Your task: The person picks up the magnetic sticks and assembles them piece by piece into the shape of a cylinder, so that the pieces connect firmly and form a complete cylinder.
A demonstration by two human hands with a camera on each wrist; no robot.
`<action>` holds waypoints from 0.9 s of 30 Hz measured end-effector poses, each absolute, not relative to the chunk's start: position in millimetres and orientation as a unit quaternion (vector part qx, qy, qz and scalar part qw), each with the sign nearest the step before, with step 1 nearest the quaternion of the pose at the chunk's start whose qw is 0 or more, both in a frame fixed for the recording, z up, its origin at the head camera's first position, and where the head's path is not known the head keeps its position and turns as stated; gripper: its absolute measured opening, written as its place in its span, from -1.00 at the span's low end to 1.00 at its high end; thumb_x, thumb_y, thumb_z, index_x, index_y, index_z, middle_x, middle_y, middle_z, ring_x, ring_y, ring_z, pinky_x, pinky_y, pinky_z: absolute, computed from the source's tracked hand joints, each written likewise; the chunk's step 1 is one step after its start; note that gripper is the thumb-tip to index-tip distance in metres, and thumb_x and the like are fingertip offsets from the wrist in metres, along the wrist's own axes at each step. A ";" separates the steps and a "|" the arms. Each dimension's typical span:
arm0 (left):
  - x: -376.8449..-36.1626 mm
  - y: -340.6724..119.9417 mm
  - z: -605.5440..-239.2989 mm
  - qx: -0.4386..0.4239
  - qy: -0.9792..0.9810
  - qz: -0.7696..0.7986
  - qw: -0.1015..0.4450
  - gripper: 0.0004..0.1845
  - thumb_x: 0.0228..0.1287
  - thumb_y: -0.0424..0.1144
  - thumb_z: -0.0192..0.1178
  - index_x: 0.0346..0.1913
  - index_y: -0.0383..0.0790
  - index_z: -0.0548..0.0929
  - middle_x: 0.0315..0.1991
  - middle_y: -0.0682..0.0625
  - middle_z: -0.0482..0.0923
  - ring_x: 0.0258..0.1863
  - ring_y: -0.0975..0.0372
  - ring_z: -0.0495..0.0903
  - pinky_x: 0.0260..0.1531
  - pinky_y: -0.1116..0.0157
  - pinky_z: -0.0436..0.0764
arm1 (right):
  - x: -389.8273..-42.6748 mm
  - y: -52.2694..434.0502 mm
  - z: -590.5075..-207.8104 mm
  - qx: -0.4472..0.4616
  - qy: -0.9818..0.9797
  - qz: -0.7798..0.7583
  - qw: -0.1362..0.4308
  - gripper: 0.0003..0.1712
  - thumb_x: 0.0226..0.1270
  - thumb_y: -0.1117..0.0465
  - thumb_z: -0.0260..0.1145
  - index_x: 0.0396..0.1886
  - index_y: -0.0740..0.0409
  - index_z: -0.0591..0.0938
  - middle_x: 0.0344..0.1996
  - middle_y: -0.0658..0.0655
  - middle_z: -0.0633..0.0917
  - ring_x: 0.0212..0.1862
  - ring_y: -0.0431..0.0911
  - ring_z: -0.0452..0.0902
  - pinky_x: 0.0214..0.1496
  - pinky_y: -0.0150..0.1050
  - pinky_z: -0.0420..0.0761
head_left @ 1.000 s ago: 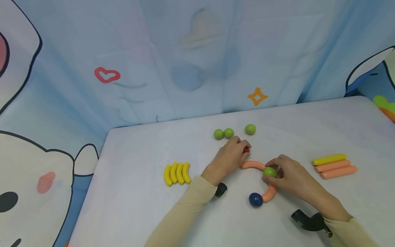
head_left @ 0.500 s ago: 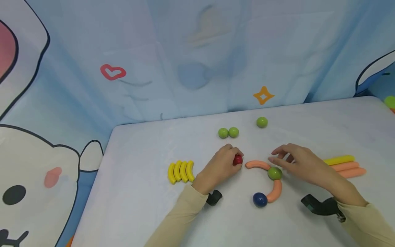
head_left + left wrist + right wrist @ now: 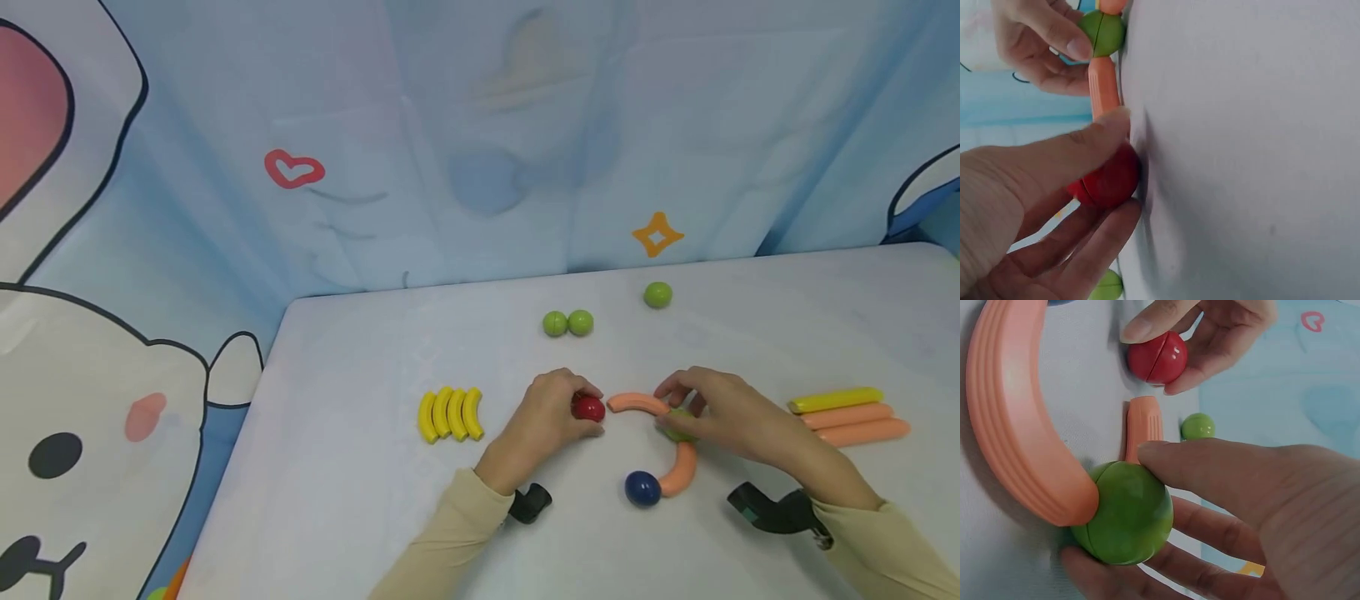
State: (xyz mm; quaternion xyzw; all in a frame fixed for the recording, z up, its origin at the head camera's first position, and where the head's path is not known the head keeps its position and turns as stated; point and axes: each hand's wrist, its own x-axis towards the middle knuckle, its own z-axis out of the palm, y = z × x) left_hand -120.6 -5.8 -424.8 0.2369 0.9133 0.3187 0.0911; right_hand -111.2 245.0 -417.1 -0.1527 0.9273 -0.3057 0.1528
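Observation:
My left hand [image 3: 543, 417] pinches a glossy red ball [image 3: 588, 408] between thumb and fingers, low over the table. A short gap separates it from the free end of a curved orange stick [image 3: 636, 402]. My right hand [image 3: 731, 412] holds a green ball [image 3: 1132, 512] with thumb and fingers around it; the head view shows only part of this ball. The curved stick's other end meets the green ball, and a second curved orange stick [image 3: 681, 471] runs from it towards me. That one ends at a dark blue ball [image 3: 642, 488]. Together they form a bent chain.
Several yellow curved pieces [image 3: 450, 414] lie side by side on the left. Two green balls [image 3: 567, 323] sit together towards the back, with a lone green ball [image 3: 657, 294] further right. One yellow straight stick [image 3: 836, 400] and two orange ones [image 3: 862, 431] lie on the right.
My left hand has brought the red ball towards me, in line with the curved stick. My right hand let go of the green ball, then took hold again. The lone green ball has rolled back and right.

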 end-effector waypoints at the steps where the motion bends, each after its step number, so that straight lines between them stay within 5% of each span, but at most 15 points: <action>1: -120.4 -4.7 -425.6 0.236 0.912 0.322 0.090 -0.63 0.13 -0.30 0.61 0.01 -0.22 0.79 -0.07 -0.01 0.71 -0.12 0.32 0.61 -0.11 0.61 0.55 | -111.1 244.6 -417.3 -0.152 0.928 -0.306 0.151 -0.60 0.33 0.13 0.52 0.00 0.31 0.69 -0.23 -0.01 0.67 -0.20 -0.09 0.56 -0.30 -0.31 0.58; 9: -119.8 0.3 -430.6 0.249 0.905 0.340 0.064 -0.61 0.07 -0.34 0.64 -0.05 -0.20 0.71 -0.08 0.01 0.71 -0.10 0.34 0.63 -0.06 0.61 0.55 | -109.8 240.6 -415.5 -0.142 0.929 -0.305 0.153 -0.61 0.32 0.14 0.53 -0.02 0.33 0.70 -0.26 0.00 0.67 -0.20 -0.08 0.58 -0.31 -0.31 0.58; 17: -118.5 -1.8 -425.1 0.259 0.903 0.334 0.076 -0.67 0.25 -0.21 0.54 0.04 -0.19 0.78 -0.12 0.05 0.72 -0.24 0.40 0.56 -0.25 0.65 0.51 | -110.2 241.5 -414.3 -0.146 0.931 -0.301 0.149 -0.61 0.32 0.14 0.54 -0.02 0.33 0.70 -0.26 0.01 0.67 -0.18 -0.05 0.60 -0.28 -0.26 0.58; 27: -117.1 3.8 -418.8 0.253 0.922 0.286 0.066 -0.69 0.28 -0.28 0.52 0.05 -0.27 0.79 -0.06 -0.01 0.73 -0.15 0.38 0.63 -0.16 0.63 0.56 | -108.0 239.4 -414.4 -0.140 0.929 -0.308 0.149 -0.59 0.31 0.12 0.54 -0.02 0.33 0.70 -0.27 0.00 0.66 -0.20 -0.08 0.57 -0.30 -0.28 0.55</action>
